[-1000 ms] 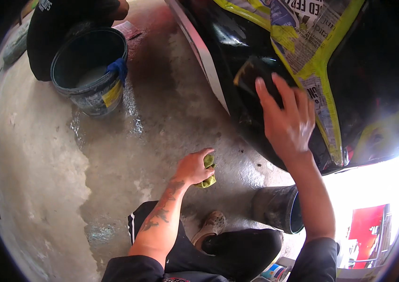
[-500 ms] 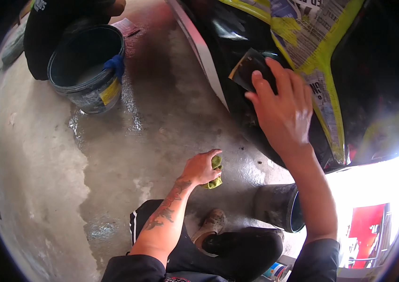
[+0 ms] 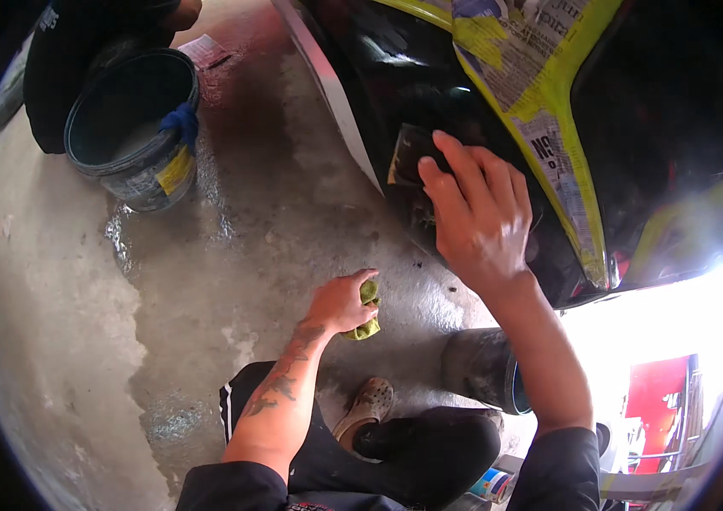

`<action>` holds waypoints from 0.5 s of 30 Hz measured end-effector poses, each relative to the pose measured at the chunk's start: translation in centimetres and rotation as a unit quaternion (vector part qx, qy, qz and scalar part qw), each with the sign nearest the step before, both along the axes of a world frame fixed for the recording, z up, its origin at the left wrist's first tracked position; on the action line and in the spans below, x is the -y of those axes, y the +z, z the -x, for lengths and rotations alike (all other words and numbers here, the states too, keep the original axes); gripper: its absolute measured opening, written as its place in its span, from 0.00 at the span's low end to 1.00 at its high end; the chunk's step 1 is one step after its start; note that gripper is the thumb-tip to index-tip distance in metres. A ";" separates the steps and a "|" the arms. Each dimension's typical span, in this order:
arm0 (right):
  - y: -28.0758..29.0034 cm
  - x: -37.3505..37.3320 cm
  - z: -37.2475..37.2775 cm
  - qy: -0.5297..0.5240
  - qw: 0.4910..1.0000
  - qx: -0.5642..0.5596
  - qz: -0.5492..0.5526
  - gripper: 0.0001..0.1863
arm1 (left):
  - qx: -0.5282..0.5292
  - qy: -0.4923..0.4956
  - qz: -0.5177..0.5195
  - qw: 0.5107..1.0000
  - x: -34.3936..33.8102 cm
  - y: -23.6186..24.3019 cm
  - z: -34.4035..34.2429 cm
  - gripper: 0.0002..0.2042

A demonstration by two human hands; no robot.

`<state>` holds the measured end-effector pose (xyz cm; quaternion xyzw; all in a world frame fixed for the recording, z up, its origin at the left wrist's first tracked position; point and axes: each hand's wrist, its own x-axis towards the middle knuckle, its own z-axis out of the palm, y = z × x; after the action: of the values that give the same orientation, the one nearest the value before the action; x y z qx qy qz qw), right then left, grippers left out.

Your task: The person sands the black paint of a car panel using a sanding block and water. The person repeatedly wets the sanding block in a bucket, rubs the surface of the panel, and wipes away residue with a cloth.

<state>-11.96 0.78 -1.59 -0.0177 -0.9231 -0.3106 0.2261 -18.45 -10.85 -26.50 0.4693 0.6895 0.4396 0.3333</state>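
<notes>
My right hand (image 3: 485,217) rests on a glossy black curved panel (image 3: 391,81), which looks like vehicle bodywork. Under its fingertips is a dark, thin sheet like sandpaper (image 3: 408,156), pressed flat near the panel's lower left side. To the right of that hand, newspaper (image 3: 523,77) edged with yellow-green tape (image 3: 579,175) covers part of the panel. Lower down, my left hand (image 3: 340,302) is closed around a crumpled yellow-green cloth (image 3: 365,322), held above the concrete floor and apart from the panel. The left palm is hidden.
A dark bucket (image 3: 131,166) with a blue cloth (image 3: 181,123) over its rim stands at the far left, beside a person in black (image 3: 80,77). Another dark bucket (image 3: 476,366) is below my right forearm. A can (image 3: 491,485) sits near my leg. The concrete floor (image 3: 242,247) has wet patches.
My right hand has slid with the sheet down the panel, toward its near edge. My left hand stays about where it was with the cloth. The whole view has shifted slightly.
</notes>
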 end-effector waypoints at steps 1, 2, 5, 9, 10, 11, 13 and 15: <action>-0.1 0.2 -0.2 -0.005 1.000 0.004 0.002 0.15 | 0.001 -0.003 0.004 1.000 0.0 0.0 0.0 0.33; -0.2 0.1 -0.5 0.012 1.000 -0.015 -0.002 0.15 | 0.004 -0.002 -0.009 1.000 -0.1 0.0 0.0 0.33; 0.1 0.8 -3.1 0.020 1.000 0.002 -0.018 0.18 | 0.014 -0.006 -0.012 1.000 -0.1 0.3 -0.1 0.33; 0.8 0.6 -2.1 0.057 0.997 -0.039 -0.029 0.18 | 0.013 0.017 0.003 1.000 0.2 0.5 0.5 0.33; 1.0 0.6 -1.5 0.029 0.999 -0.014 -0.024 0.18 | 0.001 0.026 0.005 1.000 0.3 0.5 0.5 0.33; 1.1 0.5 -0.5 0.006 1.000 -0.018 -0.024 0.18 | 0.007 0.016 0.034 0.999 0.3 0.5 0.6 0.33; 1.0 0.6 0.2 -0.016 0.999 -0.028 -0.035 0.19 | 0.012 0.022 0.030 0.999 0.4 0.6 0.6 0.33; 1.0 0.9 -0.8 0.005 0.998 -0.049 -0.025 0.19 | 0.020 0.015 0.028 0.999 0.5 0.7 0.8 0.33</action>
<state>-11.14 -0.08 -0.60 -0.0227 -0.9031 -0.3312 0.2726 -19.26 -11.36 -25.79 0.4406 0.7018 0.4346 0.3528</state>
